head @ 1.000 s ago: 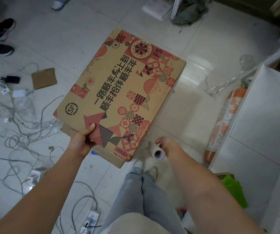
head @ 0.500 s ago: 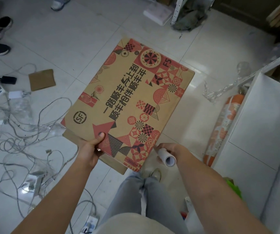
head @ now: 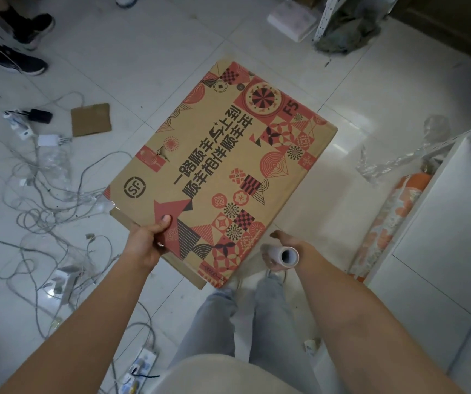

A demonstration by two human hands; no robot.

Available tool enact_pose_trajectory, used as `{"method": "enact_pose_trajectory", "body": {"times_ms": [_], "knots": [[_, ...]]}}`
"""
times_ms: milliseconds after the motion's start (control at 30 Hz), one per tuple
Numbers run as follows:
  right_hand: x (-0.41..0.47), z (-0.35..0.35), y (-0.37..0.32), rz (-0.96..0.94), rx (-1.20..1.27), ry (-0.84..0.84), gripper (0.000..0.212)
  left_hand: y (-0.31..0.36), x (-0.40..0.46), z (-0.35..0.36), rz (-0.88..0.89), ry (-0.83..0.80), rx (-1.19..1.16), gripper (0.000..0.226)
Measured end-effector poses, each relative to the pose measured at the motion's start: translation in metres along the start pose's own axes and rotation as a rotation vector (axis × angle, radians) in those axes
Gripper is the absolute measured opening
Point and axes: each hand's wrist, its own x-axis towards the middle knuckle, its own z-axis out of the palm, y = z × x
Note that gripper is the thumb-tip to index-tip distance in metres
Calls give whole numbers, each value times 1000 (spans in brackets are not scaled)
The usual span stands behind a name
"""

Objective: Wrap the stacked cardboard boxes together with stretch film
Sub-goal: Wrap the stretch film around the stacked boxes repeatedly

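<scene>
Bare floor (head: 149,52) lies open beyond the stacked boxes (head: 223,172). To their left, tangled cables (head: 46,200) and a cardboard scrap (head: 91,119) clutter it; to the right, a white cabinet (head: 439,251) and patterned roll (head: 385,220) crowd close.

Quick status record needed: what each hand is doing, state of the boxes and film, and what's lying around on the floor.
left hand: grips the near edge of the stacked cardboard boxes, thumb on top
right hand: holds the stretch film roll, beside the stack's near corner
boxes: flat printed box on top, a plain one showing beneath
film on boxes: a clear strip shows at the near left corner; extent unclear
floor left: tangled cables, cardboard scrap
floor right: orange patterned roll, white panel
</scene>
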Motion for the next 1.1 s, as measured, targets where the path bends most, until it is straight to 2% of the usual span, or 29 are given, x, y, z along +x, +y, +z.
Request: {"method": "enact_pose_trajectory", "body": {"times_ms": [100,233,300,367,433,500,567,700,833,967,1100], "knots": [[1,0,-10,-31,-155,-43,12,-1,1,1,39,78,47,42],[-15,1,-16,-61,-271,-50,19,-3,0,8,100,255,79,86],[-21,-2,-18,-40,-270,-42,22,-8,-5,19,198,358,124,96],[-19,-10,-21,-40,-301,-9,18,-17,-13,35,349,474,286,91],[-13,-20,-22,-28,-277,8,17,-27,-18,49,440,561,425,75],[-9,-30,-24,-7,-177,-22,21,-29,-17,53,443,592,469,56],[-12,-36,-27,-12,-111,-50,19,-29,-10,45,417,590,467,47],[-20,-37,-26,-91,19,-69,15,-32,3,34,358,574,374,47],[-35,-34,-31,-89,-73,-142,28,-32,-6,53,334,575,245,51],[-20,-34,-38,14,-224,-111,18,-36,-8,62,327,683,388,49],[-3,-33,-39,-31,-358,-31,21,-46,-21,76,396,770,594,46]]}}
